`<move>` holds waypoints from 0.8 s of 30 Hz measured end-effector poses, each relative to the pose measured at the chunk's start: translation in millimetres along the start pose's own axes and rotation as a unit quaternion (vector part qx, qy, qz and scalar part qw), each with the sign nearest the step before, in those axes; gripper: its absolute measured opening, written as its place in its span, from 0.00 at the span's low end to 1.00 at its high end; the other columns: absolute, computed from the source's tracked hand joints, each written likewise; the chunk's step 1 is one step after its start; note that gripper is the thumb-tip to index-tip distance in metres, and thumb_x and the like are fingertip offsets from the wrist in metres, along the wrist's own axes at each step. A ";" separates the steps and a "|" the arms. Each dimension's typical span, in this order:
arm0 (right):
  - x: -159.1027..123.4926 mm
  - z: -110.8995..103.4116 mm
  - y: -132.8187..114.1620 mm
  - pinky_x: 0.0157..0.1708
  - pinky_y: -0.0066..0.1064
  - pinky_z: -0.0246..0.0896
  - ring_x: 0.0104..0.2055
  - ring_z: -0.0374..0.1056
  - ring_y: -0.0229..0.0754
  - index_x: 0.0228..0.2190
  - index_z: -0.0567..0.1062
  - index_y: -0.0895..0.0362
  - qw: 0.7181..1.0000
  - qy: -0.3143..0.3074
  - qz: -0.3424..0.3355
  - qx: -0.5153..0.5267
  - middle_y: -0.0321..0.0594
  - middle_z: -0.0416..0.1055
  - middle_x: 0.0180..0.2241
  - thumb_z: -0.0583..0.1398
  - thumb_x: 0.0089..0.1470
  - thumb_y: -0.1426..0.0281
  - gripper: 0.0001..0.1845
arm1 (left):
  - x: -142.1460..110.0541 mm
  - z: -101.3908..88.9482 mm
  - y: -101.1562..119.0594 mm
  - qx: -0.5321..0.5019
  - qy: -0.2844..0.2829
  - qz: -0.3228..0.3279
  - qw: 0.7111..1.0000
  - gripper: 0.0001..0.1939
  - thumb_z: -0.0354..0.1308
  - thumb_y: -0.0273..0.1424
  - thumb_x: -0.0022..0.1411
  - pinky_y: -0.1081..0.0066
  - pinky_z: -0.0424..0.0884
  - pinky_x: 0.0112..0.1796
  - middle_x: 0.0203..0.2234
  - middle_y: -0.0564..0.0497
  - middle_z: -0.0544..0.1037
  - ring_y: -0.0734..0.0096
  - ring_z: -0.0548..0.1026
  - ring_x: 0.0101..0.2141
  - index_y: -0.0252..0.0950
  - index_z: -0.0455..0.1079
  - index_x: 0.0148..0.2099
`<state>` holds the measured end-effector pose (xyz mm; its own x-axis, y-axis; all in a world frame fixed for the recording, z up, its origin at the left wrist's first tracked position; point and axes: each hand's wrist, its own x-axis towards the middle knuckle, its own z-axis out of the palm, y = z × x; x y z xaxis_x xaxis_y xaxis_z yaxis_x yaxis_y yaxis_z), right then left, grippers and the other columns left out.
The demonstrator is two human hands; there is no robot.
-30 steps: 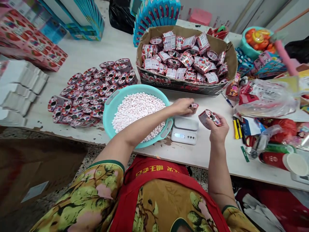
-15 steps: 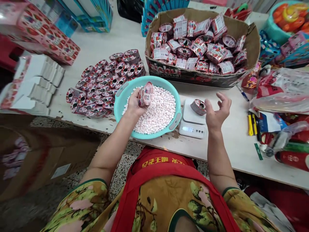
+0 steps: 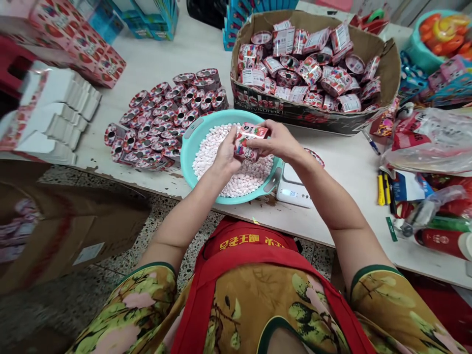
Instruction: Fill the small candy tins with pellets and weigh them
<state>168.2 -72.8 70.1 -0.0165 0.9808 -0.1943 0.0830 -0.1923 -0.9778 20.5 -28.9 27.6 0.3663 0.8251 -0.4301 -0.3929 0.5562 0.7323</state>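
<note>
Over the turquoise basin point(image 3: 187, 169) of small pale pink candies point(image 3: 214, 150), both my hands grip one strawberry-printed candy box point(image 3: 246, 140). My left hand point(image 3: 226, 155) has its fingers closed on the box's left side. From the right, my right hand point(image 3: 275, 140) holds the other side, fingers across the printed face. Beside the basin stands a white digital scale point(image 3: 295, 191) with a lit display. Another candy box point(image 3: 314, 156) shows on it, mostly hidden behind my right forearm.
Many strawberry boxes with round openings point(image 3: 162, 120) stand grouped left of the basin. A cardboard carton point(image 3: 265, 103) full of similar boxes is behind it. Flat white card stacks point(image 3: 62, 113) lie far left; yellow cutters point(image 3: 381, 189) and plastic bags point(image 3: 424, 142) lie right.
My right hand has moved left from beside the scale and now holds the box together with my left hand. The box has turned and moved slightly right.
</note>
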 end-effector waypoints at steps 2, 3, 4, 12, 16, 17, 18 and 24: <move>-3.6 -4.2 6.1 0.32 0.37 0.74 0.33 0.71 0.42 0.43 0.71 0.56 0.999 0.021 -0.007 0.025 0.35 0.72 0.32 0.79 0.32 0.59 0.38 | 2.4 -1.9 -1.1 -0.008 0.009 0.002 1.000 0.18 0.62 0.43 0.67 0.65 0.77 0.41 0.35 0.45 0.83 0.61 0.81 0.38 0.35 0.74 0.52; -6.9 -4.8 9.6 0.34 0.37 0.75 0.34 0.72 0.42 0.43 0.71 0.55 0.999 0.031 -0.012 0.040 0.34 0.73 0.33 0.79 0.31 0.60 0.39 | 2.2 -2.0 -0.5 -0.010 0.017 0.005 1.000 0.15 0.63 0.39 0.67 0.66 0.77 0.40 0.34 0.46 0.83 0.63 0.81 0.37 0.34 0.75 0.49; -10.6 -4.3 13.4 0.36 0.38 0.75 0.35 0.72 0.43 0.43 0.71 0.54 0.997 0.040 -0.020 0.056 0.34 0.74 0.34 0.79 0.28 0.61 0.40 | 1.1 -1.4 0.8 -0.012 0.026 0.011 1.000 0.11 0.63 0.36 0.66 0.68 0.77 0.39 0.33 0.47 0.82 0.65 0.80 0.35 0.34 0.75 0.46; -42.0 8.2 37.6 0.51 0.43 0.72 0.42 0.76 0.48 0.39 0.78 0.56 0.990 0.094 -0.045 0.095 0.37 0.80 0.37 0.81 0.22 0.61 0.38 | -7.5 0.7 28.5 0.089 -0.023 0.052 0.994 0.04 0.61 0.30 0.66 0.79 0.59 0.22 0.23 0.56 0.70 0.83 0.62 0.19 0.34 0.72 0.39; -85.3 -7.5 44.4 0.50 0.43 0.74 0.43 0.77 0.49 0.40 0.78 0.54 0.974 0.196 -0.069 0.088 0.39 0.80 0.40 0.81 0.25 0.60 0.37 | 3.3 -25.1 33.4 0.443 -0.044 0.149 0.883 0.09 0.57 0.33 0.67 0.73 0.64 0.29 0.24 0.53 0.71 0.74 0.67 0.24 0.36 0.69 0.34; -101.0 -14.6 48.0 0.49 0.43 0.74 0.44 0.77 0.50 0.40 0.78 0.54 0.968 0.224 -0.070 0.088 0.39 0.80 0.40 0.81 0.25 0.60 0.37 | 5.1 -32.6 33.6 0.550 -0.062 0.166 0.816 0.07 0.57 0.31 0.66 0.70 0.69 0.35 0.26 0.50 0.74 0.68 0.72 0.30 0.37 0.70 0.34; -118.1 -22.5 52.7 0.48 0.43 0.75 0.43 0.77 0.50 0.40 0.78 0.54 0.961 0.253 -0.066 0.087 0.40 0.80 0.40 0.81 0.25 0.61 0.37 | 6.2 -39.4 34.0 0.638 -0.088 0.175 0.745 0.04 0.58 0.30 0.64 0.65 0.71 0.42 0.32 0.48 0.78 0.62 0.75 0.37 0.37 0.73 0.36; -219.6 -69.9 96.3 0.50 0.46 0.75 0.40 0.78 0.49 0.38 0.77 0.54 0.885 0.458 -0.016 0.079 0.39 0.80 0.38 0.80 0.22 0.65 0.36 | 10.5 -42.3 46.0 0.659 -0.107 0.259 0.698 0.13 0.63 0.35 0.61 0.54 0.63 0.60 0.50 0.44 0.80 0.50 0.73 0.53 0.41 0.78 0.48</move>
<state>249.5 -304.4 24.1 0.8049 0.5864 -0.0910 -0.0433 -0.0948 -0.9946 -29.5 9.5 34.5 0.6358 0.7697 0.0574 0.5464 -0.5014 0.6709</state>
